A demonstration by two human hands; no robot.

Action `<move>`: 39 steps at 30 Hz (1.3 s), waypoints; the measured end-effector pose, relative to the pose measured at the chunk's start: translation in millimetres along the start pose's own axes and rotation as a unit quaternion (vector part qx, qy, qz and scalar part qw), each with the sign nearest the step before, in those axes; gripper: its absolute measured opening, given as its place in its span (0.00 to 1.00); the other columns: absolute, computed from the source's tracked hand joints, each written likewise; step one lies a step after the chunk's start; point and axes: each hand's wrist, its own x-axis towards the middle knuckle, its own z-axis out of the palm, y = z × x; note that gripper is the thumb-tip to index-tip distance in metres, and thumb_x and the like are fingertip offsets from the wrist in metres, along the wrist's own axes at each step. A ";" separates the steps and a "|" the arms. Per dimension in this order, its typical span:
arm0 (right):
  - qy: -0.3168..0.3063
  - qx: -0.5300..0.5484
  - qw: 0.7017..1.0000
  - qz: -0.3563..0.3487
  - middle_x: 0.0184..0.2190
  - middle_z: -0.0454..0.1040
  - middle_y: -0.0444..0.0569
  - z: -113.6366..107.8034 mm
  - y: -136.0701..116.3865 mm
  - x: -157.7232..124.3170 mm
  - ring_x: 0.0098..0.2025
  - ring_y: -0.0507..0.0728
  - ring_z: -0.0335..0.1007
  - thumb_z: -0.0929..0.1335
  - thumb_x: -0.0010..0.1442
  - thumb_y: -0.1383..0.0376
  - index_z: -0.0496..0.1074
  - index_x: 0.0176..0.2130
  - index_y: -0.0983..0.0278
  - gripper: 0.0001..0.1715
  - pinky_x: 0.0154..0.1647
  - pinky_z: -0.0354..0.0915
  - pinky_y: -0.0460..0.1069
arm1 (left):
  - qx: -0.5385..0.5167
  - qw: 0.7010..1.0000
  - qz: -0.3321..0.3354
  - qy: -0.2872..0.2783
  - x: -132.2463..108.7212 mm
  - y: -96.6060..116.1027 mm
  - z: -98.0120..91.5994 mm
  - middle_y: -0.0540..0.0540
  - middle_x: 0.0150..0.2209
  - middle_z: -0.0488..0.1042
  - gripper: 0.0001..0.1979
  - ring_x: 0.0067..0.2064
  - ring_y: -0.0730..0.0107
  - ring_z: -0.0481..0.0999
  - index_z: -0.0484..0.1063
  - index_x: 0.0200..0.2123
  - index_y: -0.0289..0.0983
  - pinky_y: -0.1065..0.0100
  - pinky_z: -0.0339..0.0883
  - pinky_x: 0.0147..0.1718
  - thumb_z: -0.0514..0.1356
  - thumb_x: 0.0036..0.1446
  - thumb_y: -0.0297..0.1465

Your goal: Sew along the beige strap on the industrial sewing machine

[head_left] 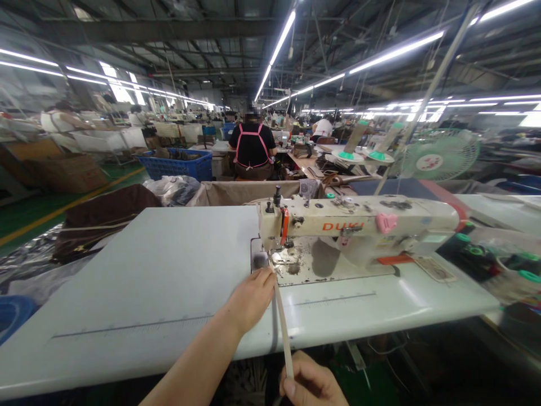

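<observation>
A narrow beige strip [282,321] runs from the needle area of a sewing machine [355,220] down over the table's front edge. Close to the presser foot, my left hand [256,293] has its fingers closed on the upper part of the strip. Below the table edge, my right hand [310,380] pinches the strip's lower part between thumb and fingers. Between the two hands the strip hangs slightly bowed. The strip's end at the needle is hidden behind my left fingers.
The white sewing table [169,265] carries a printed ruler line [131,326]. Behind it stand a fabric-lined bin [245,193] and a blue crate [177,163]. A co-worker [252,144] sits ahead, facing away. A green fan [439,155] and thread cones [477,251] are at the right.
</observation>
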 end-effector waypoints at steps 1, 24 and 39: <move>0.011 -0.011 1.000 -0.007 0.30 0.73 0.45 -0.1 -2.3 1.3 0.35 0.56 0.67 0.77 0.58 0.41 0.83 0.30 0.62 0.27 0.41 0.62 0.50 | -0.004 1.000 0.001 0.001 0.0 0.1 -0.1 0.40 0.56 0.77 0.11 0.60 0.57 0.77 0.71 0.53 0.36 0.57 0.72 0.64 0.53 0.72 0.25; 0.032 0.104 0.989 0.102 0.25 0.81 0.48 13.2 -5.3 -5.7 0.28 0.54 0.75 0.77 0.57 0.39 0.83 0.32 0.64 0.31 0.34 0.67 0.48 | -0.034 0.999 -0.004 -0.003 -0.5 -0.8 -2.5 0.39 0.57 0.76 0.10 0.60 0.56 0.77 0.70 0.53 0.37 0.56 0.73 0.62 0.55 0.71 0.25; 0.046 0.079 0.990 0.103 0.24 0.80 0.49 10.4 -9.8 -7.7 0.29 0.56 0.75 0.77 0.57 0.38 0.83 0.30 0.64 0.31 0.35 0.68 0.49 | -0.031 0.999 0.004 -0.004 -2.7 -3.3 2.5 0.40 0.57 0.76 0.12 0.60 0.57 0.77 0.69 0.54 0.37 0.55 0.73 0.63 0.52 0.72 0.25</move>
